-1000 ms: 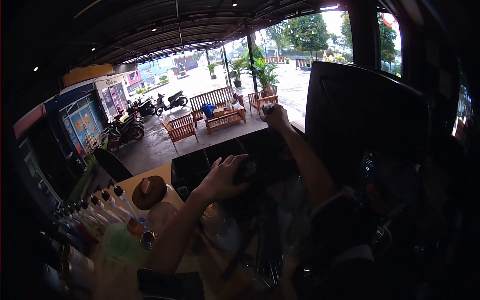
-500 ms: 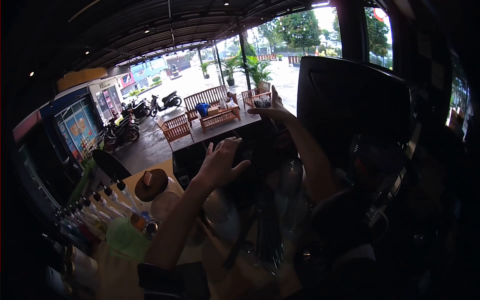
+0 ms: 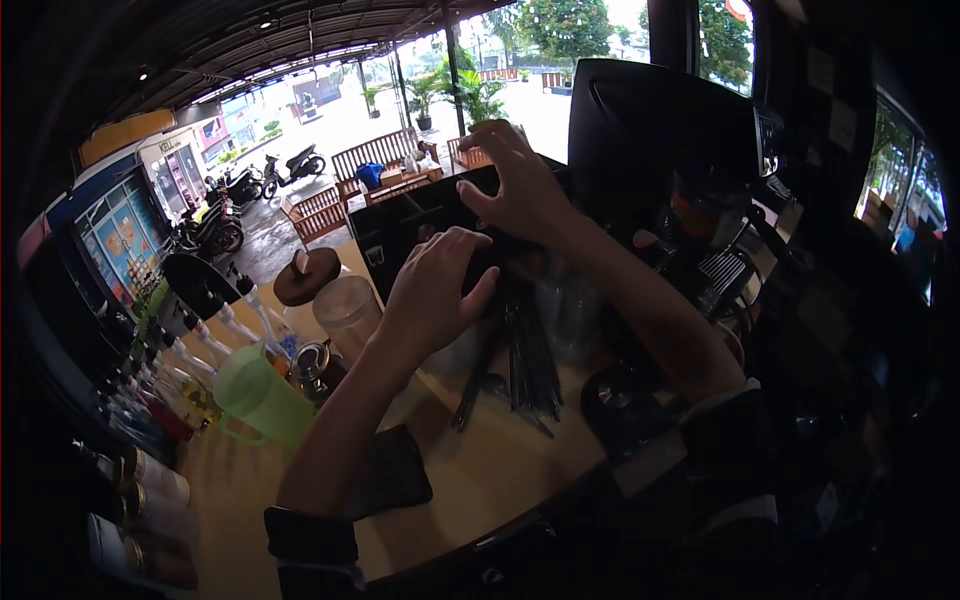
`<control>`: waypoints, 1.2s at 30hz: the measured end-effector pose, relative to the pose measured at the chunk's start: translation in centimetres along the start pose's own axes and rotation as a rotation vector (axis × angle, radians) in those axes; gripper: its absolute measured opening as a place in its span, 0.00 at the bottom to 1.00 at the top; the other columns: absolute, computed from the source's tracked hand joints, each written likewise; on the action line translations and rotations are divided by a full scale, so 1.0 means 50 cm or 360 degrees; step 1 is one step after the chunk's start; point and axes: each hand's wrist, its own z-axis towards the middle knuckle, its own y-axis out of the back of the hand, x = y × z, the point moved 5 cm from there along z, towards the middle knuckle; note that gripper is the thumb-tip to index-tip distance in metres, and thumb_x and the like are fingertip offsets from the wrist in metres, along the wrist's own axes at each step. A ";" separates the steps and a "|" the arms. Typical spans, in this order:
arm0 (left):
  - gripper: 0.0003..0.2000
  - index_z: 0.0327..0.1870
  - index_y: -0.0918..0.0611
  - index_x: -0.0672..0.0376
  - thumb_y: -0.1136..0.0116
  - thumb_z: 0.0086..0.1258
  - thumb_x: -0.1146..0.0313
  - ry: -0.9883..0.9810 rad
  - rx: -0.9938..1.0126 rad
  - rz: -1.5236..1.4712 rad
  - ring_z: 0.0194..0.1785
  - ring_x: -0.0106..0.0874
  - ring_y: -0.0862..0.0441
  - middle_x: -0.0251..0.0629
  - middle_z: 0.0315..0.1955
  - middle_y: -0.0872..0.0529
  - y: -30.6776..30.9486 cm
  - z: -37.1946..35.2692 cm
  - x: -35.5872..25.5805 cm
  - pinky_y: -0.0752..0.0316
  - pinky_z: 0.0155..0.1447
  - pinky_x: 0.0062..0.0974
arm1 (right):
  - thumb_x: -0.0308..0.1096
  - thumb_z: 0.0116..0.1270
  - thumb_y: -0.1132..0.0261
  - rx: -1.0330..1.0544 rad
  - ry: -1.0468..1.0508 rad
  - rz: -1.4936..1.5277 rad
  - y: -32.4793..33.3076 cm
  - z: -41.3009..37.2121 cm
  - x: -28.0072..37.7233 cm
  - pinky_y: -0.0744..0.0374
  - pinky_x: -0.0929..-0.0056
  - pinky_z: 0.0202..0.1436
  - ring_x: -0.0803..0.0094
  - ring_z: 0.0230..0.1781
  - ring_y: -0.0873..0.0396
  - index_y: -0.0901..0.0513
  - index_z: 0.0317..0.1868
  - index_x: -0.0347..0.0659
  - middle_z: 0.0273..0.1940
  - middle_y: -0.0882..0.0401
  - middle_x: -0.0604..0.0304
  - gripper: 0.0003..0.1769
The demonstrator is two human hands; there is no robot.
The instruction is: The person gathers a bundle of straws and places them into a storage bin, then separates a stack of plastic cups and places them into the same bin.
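My left hand [image 3: 430, 290] lies with its fingers spread on the upper end of a bundle of black straws [image 3: 527, 360], which stands on the tan counter [image 3: 480, 470]. Just above it, my right hand [image 3: 515, 185] hovers with curved fingers over the edge of a black box [image 3: 405, 225]. The back of that hand faces me, so its palm is hidden. Clear plastic cups [image 3: 565, 315] stand close behind the straws.
To the left are a green plastic jug [image 3: 258, 398], a row of pump-top syrup bottles [image 3: 195, 345], a brown-lidded jar [image 3: 307, 278] and a clear container [image 3: 346, 310]. A flat black object [image 3: 392, 470] lies near my left forearm. A tall black machine [image 3: 660, 120] stands at the right.
My right hand has come down and back from its far reach to the black box. The left hand slid onto the top of the straws. My view tilted down toward the counter.
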 end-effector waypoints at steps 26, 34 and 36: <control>0.18 0.51 0.24 0.61 0.42 0.61 0.65 0.0699 0.0667 -0.0704 0.45 0.35 0.19 0.43 0.43 0.19 -0.086 -0.368 -0.025 0.26 0.48 0.31 | 0.42 0.50 0.31 0.1083 -0.1363 -0.0762 -0.206 -0.544 -0.064 0.21 0.59 0.44 0.47 0.44 0.21 0.49 0.63 0.23 0.43 0.24 0.35 0.49; 0.17 0.50 0.24 0.64 0.43 0.62 0.67 0.0733 0.0681 -0.0785 0.44 0.33 0.19 0.43 0.42 0.19 -0.112 -0.367 -0.019 0.26 0.47 0.29 | 0.29 0.49 0.33 0.0846 -0.1460 -0.0491 -0.174 -0.543 -0.048 0.22 0.58 0.48 0.47 0.46 0.22 0.40 0.56 0.24 0.43 0.23 0.37 0.36; 0.16 0.50 0.24 0.64 0.43 0.62 0.68 0.0697 0.0683 -0.0805 0.43 0.31 0.18 0.43 0.42 0.18 -0.118 -0.363 -0.027 0.26 0.47 0.28 | 0.26 0.50 0.37 0.0785 -0.1426 -0.0469 -0.175 -0.545 -0.048 0.24 0.53 0.47 0.41 0.42 0.22 0.37 0.51 0.27 0.40 0.23 0.34 0.28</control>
